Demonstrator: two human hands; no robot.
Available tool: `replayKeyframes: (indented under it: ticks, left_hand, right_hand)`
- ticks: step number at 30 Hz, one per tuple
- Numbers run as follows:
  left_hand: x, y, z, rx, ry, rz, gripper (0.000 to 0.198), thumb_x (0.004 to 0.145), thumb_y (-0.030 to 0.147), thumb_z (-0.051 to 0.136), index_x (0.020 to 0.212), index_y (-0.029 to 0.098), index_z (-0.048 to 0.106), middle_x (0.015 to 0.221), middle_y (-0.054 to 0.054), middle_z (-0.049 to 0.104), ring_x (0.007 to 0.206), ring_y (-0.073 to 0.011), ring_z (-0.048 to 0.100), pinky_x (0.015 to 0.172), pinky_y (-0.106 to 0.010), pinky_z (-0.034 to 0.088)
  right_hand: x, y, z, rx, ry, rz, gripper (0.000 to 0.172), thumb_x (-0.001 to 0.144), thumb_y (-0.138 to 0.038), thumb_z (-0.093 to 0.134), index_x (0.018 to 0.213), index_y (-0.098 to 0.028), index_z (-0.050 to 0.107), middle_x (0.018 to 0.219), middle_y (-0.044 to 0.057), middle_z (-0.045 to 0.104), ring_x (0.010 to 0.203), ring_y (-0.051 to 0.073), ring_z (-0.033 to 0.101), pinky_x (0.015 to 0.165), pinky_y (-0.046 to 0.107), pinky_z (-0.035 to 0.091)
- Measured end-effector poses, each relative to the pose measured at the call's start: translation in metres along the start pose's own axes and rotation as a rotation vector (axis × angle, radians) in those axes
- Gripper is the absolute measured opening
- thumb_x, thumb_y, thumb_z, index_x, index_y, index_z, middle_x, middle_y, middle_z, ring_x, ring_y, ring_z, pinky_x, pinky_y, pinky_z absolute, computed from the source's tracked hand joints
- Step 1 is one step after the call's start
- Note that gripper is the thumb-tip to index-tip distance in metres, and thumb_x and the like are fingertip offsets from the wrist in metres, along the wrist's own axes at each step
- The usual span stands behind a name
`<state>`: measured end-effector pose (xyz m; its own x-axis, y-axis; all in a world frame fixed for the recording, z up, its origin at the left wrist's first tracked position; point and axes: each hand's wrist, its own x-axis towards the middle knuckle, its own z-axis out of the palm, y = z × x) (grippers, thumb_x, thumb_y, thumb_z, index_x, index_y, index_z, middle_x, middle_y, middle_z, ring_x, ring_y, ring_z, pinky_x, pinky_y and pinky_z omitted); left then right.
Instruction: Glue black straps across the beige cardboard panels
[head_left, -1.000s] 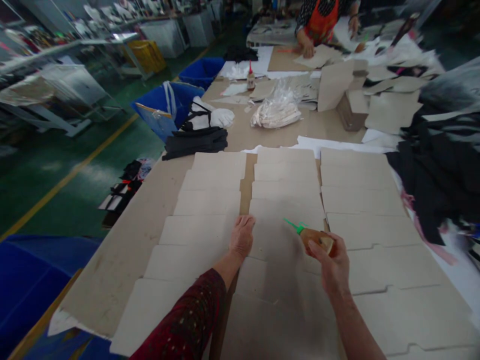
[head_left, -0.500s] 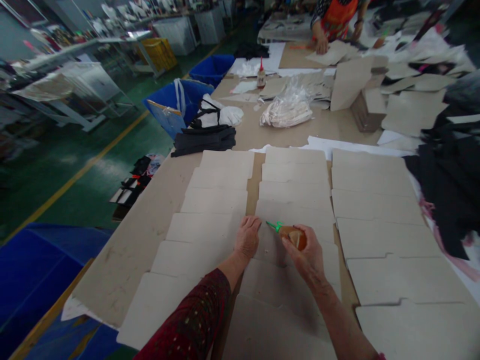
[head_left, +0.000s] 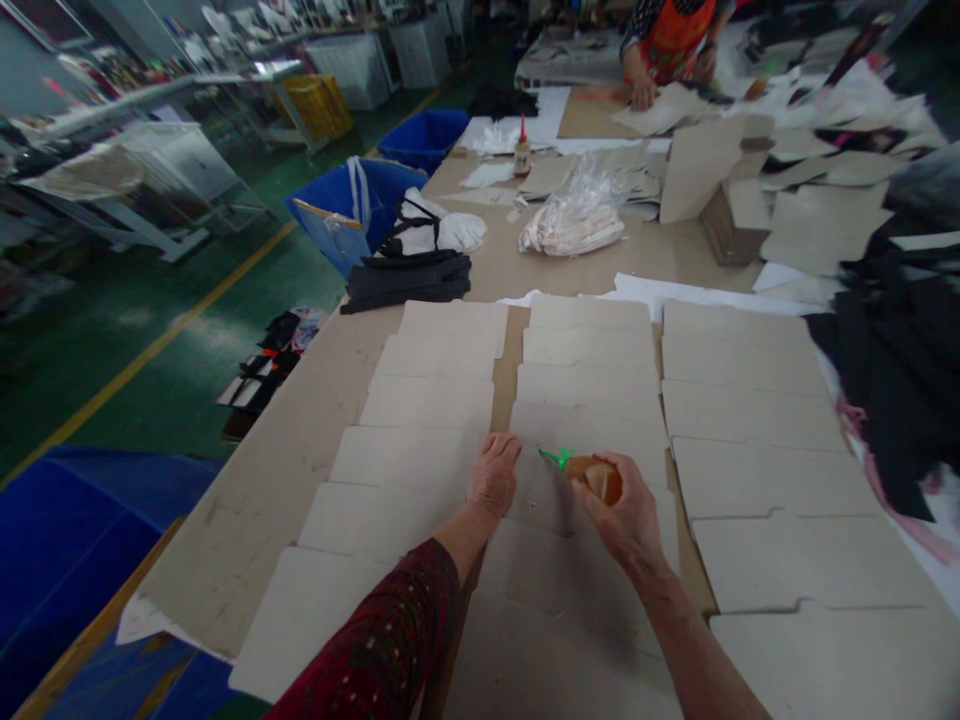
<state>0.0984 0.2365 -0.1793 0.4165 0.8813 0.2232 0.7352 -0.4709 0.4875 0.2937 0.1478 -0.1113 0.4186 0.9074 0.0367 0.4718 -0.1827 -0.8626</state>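
Note:
My right hand (head_left: 621,510) is wrapped round a squeeze bottle (head_left: 596,480) of amber-brown liquid, probably glue. Its thin green nozzle points left, tip close over a grey-beige cardboard piece (head_left: 592,432) in the middle column. At that column's left edge, my left hand (head_left: 495,472) rests on the cardboard with its fingers lying side by side; its thumb is hidden. Small dots mark the card between my hands. Overlapping cardboard pieces form a left column (head_left: 409,452) and a right column (head_left: 772,475) as well.
Black fabric strips (head_left: 409,280), a plastic bag of pale pieces (head_left: 574,222) and a red-tipped bottle (head_left: 522,155) lie farther up the table. Blue bins (head_left: 330,215) stand along the left edge. Dark cloth (head_left: 892,370) is heaped at right. A co-worker (head_left: 671,45) handles cardboard at the far end.
My right hand has shifted slightly right and down with the bottle, drawing the nozzle tip away from my left hand. The left hand stays nearly in place.

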Motion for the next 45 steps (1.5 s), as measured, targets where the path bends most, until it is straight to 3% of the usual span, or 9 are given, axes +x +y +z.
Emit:
replayKeyframes:
  ticks: [6,9,12,15,18,22,29,40,45]
  left_hand:
    - [0.0,0.0,0.0,0.026,0.009,-0.024,0.037,0.087,0.0,0.046,0.113,0.02,0.062,0.116,-0.007,0.063,0.112,-0.0233,0.053,0.105,-0.04,0.047]
    - [0.0,-0.001,0.001,0.036,0.018,-0.031,0.038,0.088,0.001,0.046,0.118,0.019,0.061,0.116,-0.009,0.063,0.111,-0.024,0.054,0.103,-0.04,0.048]
    - [0.0,-0.002,0.001,0.04,0.023,-0.021,0.041,0.088,0.002,0.046,0.124,0.017,0.059,0.119,-0.01,0.063,0.112,-0.0244,0.054,0.105,-0.04,0.048]
    - [0.0,-0.004,0.001,0.035,0.023,-0.001,0.055,0.085,-0.001,0.044,0.137,0.015,0.051,0.133,-0.012,0.06,0.119,-0.0254,0.051,0.109,-0.043,0.044]
    - [0.0,-0.006,0.001,0.037,0.0,0.021,0.066,0.082,-0.003,0.043,0.144,0.017,0.045,0.143,-0.009,0.055,0.123,-0.0252,0.05,0.111,-0.043,0.043]
    - [0.0,-0.008,0.001,0.057,-0.014,0.021,0.066,0.082,-0.002,0.043,0.145,0.017,0.047,0.143,-0.007,0.057,0.119,-0.025,0.052,0.108,-0.041,0.046]
    - [0.0,-0.011,0.003,0.076,0.018,0.052,0.06,0.083,-0.001,0.042,0.14,0.014,0.052,0.142,-0.009,0.058,0.119,-0.0252,0.053,0.108,-0.042,0.047]
    - [0.001,-0.009,0.001,0.088,0.028,0.049,0.057,0.083,-0.001,0.044,0.137,0.016,0.055,0.14,-0.008,0.06,0.118,-0.0251,0.053,0.108,-0.042,0.047]
    - [0.001,-0.008,0.001,0.075,0.02,0.04,0.056,0.084,-0.001,0.044,0.136,0.017,0.055,0.139,-0.007,0.06,0.117,-0.0253,0.052,0.107,-0.042,0.047]
  right_hand:
    - [-0.003,0.001,0.02,0.089,0.037,0.018,0.044,0.073,-0.044,0.074,0.109,-0.023,0.06,0.108,0.008,0.065,0.097,0.025,0.062,0.088,0.043,0.052]
    - [-0.001,0.003,0.023,0.296,0.12,0.165,0.051,0.069,-0.046,0.078,0.111,-0.022,0.059,0.106,0.006,0.066,0.093,0.024,0.063,0.085,0.042,0.054]
    - [0.008,0.011,0.01,0.599,0.262,0.324,0.059,0.066,-0.047,0.082,0.113,-0.023,0.056,0.1,0.004,0.066,0.08,0.02,0.066,0.073,0.04,0.057]
    - [0.023,0.024,-0.014,0.715,0.403,0.362,0.063,0.059,-0.044,0.088,0.108,-0.023,0.055,0.097,0.001,0.066,0.075,0.019,0.066,0.067,0.037,0.058]
    - [0.039,0.04,-0.036,0.668,0.484,0.329,0.063,0.057,-0.042,0.089,0.106,-0.022,0.057,0.096,0.001,0.066,0.075,0.018,0.066,0.064,0.034,0.058]
    - [0.056,0.053,-0.053,0.496,0.489,0.316,0.064,0.058,-0.046,0.087,0.109,-0.022,0.058,0.091,0.001,0.066,0.071,0.017,0.063,0.064,0.033,0.055]
    - [0.075,0.054,-0.059,0.096,0.412,0.241,0.06,0.06,-0.055,0.079,0.107,-0.021,0.062,0.097,0.004,0.067,0.086,0.024,0.062,0.082,0.039,0.051]
    - [0.091,0.049,-0.077,-0.205,0.351,0.168,0.055,0.065,-0.058,0.069,0.105,-0.022,0.062,0.101,0.008,0.067,0.088,0.026,0.061,0.084,0.042,0.049]
    - [0.09,0.042,-0.082,-0.176,0.27,0.209,0.053,0.064,-0.058,0.071,0.103,-0.024,0.062,0.092,0.004,0.068,0.083,0.025,0.062,0.078,0.039,0.049]
